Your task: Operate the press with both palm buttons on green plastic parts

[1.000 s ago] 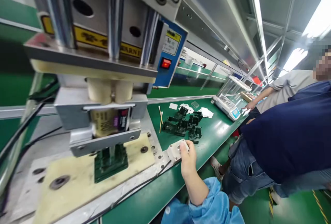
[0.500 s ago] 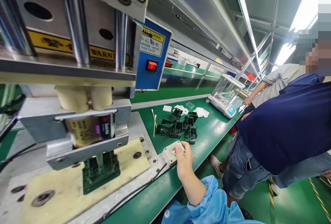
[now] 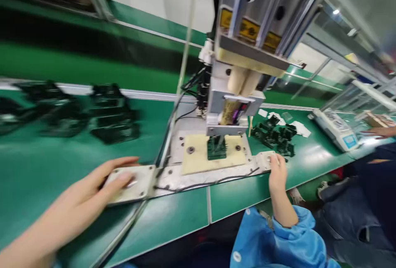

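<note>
A long green tabletop runs from left to right, its near edge crossing the lower part of the view. On it, about midway along, stands a metal press with steel columns and yellow warning strips; its head is down over a cream base plate, and a dark green part sits on that plate directly under the head. A grey metal base under the plate reaches toward the near edge, and a thin black cable lies along its front. At the left end of that base is a pale button box; the left hand lies flat on it, fingers stretched out and released, with fingertips on its button. At the right end is a second pale button box; the right hand, in a light blue sleeve, rests on it with fingers loosely bent and the fingertips on top, gripping nothing. Toward the back edge on the left lie blurred black parts. Right of the press is a heap of black parts, with white slips just behind it. Farther right, near the tabletop's right end, stands a glass-walled scale, and another person's hand lies beside it.
</note>
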A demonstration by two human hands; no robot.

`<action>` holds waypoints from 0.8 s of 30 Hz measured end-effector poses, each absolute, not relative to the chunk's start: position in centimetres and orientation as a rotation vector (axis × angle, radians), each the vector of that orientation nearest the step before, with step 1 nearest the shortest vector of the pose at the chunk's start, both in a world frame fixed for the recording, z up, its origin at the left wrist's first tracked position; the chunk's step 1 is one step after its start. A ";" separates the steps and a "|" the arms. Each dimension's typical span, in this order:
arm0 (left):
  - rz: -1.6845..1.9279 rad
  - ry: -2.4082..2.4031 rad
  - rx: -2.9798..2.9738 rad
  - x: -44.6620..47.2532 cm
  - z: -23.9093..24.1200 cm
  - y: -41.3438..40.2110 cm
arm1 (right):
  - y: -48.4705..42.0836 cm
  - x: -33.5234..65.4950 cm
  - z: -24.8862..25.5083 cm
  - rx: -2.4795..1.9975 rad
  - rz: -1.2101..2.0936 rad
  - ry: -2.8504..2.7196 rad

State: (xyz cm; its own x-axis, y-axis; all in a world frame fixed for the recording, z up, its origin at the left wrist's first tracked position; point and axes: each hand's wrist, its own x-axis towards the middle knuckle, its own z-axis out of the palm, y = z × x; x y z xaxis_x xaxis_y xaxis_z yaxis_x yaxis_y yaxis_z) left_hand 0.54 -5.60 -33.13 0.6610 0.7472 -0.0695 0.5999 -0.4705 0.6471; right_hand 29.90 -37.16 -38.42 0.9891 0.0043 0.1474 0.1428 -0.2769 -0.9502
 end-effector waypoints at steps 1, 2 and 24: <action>0.223 1.061 2.121 0.0 -32.6 -6.0 | -37.4 30.0 -38.4 -1.856 -0.138 -0.100; 0.203 1.070 2.047 -0.1 -32.0 -6.3 | -37.5 30.0 -38.4 -1.865 -0.144 -0.095; 0.295 0.950 2.031 0.7 -30.8 -7.9 | -38.1 29.9 -36.5 -1.910 -0.224 -0.094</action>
State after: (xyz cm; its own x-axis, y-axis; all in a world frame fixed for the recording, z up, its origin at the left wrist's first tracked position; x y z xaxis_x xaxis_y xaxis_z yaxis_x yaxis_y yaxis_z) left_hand 0.68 -7.92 -30.79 0.6834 0.7180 -0.1322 0.5172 -0.3484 0.7818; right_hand 29.92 -38.06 -36.49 0.9786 -0.0440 0.2012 0.1742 -0.3442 -0.9226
